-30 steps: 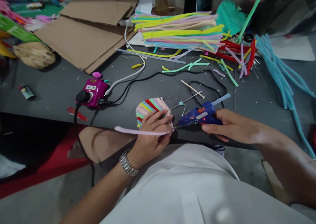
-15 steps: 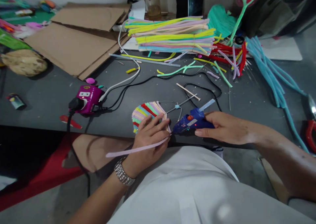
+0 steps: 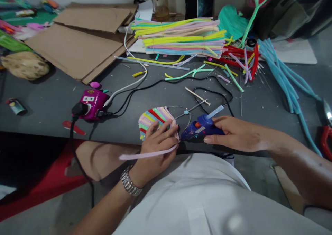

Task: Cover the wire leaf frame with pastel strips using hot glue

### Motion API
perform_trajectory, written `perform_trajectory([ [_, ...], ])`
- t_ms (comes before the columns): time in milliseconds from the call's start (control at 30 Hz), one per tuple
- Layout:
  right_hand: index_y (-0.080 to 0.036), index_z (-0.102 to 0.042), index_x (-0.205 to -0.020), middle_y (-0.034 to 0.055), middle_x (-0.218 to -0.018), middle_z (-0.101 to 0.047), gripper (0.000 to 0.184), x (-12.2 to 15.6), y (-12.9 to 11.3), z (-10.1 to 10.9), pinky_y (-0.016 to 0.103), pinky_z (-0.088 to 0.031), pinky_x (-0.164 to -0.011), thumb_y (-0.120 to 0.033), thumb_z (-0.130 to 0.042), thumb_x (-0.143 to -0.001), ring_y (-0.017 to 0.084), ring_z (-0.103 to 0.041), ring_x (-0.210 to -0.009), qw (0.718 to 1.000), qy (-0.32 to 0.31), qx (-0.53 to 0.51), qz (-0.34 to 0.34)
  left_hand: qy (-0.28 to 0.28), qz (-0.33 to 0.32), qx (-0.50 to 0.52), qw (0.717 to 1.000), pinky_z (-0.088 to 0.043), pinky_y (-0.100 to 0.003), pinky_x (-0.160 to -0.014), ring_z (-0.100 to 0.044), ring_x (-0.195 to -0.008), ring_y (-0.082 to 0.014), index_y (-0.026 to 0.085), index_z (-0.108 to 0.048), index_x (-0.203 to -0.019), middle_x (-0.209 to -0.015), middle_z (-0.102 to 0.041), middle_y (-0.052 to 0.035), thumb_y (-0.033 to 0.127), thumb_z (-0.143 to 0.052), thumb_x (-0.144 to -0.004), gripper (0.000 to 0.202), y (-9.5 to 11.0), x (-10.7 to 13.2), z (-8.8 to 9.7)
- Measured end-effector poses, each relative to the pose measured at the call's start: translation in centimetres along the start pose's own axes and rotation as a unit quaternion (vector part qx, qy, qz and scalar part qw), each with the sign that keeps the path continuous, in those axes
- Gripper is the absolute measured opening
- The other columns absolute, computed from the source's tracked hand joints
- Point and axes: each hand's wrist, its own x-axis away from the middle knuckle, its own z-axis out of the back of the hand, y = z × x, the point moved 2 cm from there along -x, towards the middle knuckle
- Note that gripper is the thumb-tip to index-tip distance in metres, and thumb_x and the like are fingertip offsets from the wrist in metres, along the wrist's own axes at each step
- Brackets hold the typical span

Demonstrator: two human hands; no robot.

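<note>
The only camera, worn on the person's head, looks forward and down from close above the left hand (image 3: pixel 158 148) and right hand (image 3: pixel 233 133), framing the dark worktable (image 3: pixel 44 107) beyond the white shirt (image 3: pixel 197 193).

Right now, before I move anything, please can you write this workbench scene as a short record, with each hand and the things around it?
Left hand: holds a pale pink strip against a fan of coloured strips
Right hand: grips a blue hot glue gun, with a pale blue glue stick in its back
Things: a wire frame extends from the fan, beside the gun's nozzle
Rest: cardboard sheets, bundled coloured strips, a magenta power socket, a dark grey table
</note>
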Motion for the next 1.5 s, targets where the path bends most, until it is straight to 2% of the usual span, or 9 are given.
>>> perform_trajectory([
  [133,-0.018,-0.074,-0.079,0.0121,-0.103,-0.075,0.044,-0.13,-0.25,-0.03,0.034,-0.049,-0.084,-0.056,-0.057,-0.094,0.026,-0.068,-0.094,1.0,-0.004,0.024,0.014,-0.012,0.0,0.0,1.0,-0.034,-0.059,-0.121,-0.051,-0.146,-0.0299,0.023,-0.067,-0.1,-0.139,-0.07,-0.0102,0.015,-0.058,-0.094,0.013,0.03,-0.06,0.12],
  [300,-0.018,-0.077,-0.084,0.0112,-0.098,-0.077,0.043,-0.19,-0.3,-0.15,0.035,-0.049,-0.087,-0.054,-0.056,-0.096,0.026,-0.069,-0.093,0.999,-0.01,0.022,0.031,-0.015,-0.01,-0.008,1.0,-0.035,-0.059,-0.12,-0.051,-0.146,-0.0303,0.022,-0.067,-0.1,-0.14,-0.069,-0.0114,0.016,-0.057,-0.096,0.012,0.02,-0.07,0.25],
  [467,-0.017,-0.078,-0.09,0.0123,-0.104,-0.078,0.042,-0.17,-0.41,-0.12,0.035,-0.05,-0.084,-0.052,-0.056,-0.096,0.027,-0.07,-0.096,0.999,-0.009,0.029,0.037,-0.026,-0.01,-0.007,1.0,-0.034,-0.059,-0.122,-0.049,-0.147,-0.0301,0.022,-0.068,-0.101,-0.142,-0.067,-0.0114,0.017,-0.057,-0.096,0.013,-0.12,0.11,0.17],
  [667,-0.018,-0.078,-0.1,0.0105,-0.112,-0.078,0.039,-0.1,-0.32,-0.16,0.034,-0.05,-0.087,-0.05,-0.055,-0.098,0.026,-0.071,-0.099,0.998,-0.006,0.035,0.044,-0.006,-0.015,0.0,1.0,-0.033,-0.058,-0.123,-0.051,-0.146,-0.0307,0.021,-0.069,-0.099,-0.141,-0.068,-0.013,0.016,-0.059,-0.096,0.011,-0.02,0.11,0.08],
  [1100,-0.022,-0.078,-0.111,0.008,-0.106,-0.079,0.035,-0.1,-0.29,-0.23,0.032,-0.049,-0.085,-0.048,-0.06,-0.097,0.025,-0.071,-0.096,0.998,-0.003,0.021,0.053,0.0,-0.01,-0.004,1.0,-0.033,-0.058,-0.124,-0.054,-0.143,-0.0302,0.021,-0.069,-0.095,-0.137,-0.071,-0.0117,0.015,-0.065,-0.093,0.007,-0.1,-0.07,0.06],
  [1500,-0.02,-0.078,-0.098,0.0076,-0.097,-0.077,0.037,0.12,-0.62,-0.07,0.032,-0.048,-0.082,-0.05,-0.056,-0.098,0.024,-0.069,-0.089,0.997,-0.01,0.036,0.062,0.006,-0.012,0.014,1.0,-0.032,-0.059,-0.124,-0.05,-0.146,-0.0294,0.022,-0.068,-0.097,-0.14,-0.068,-0.0121,0.014,-0.066,-0.094,0.009,-0.37,0.22,-0.25],
])
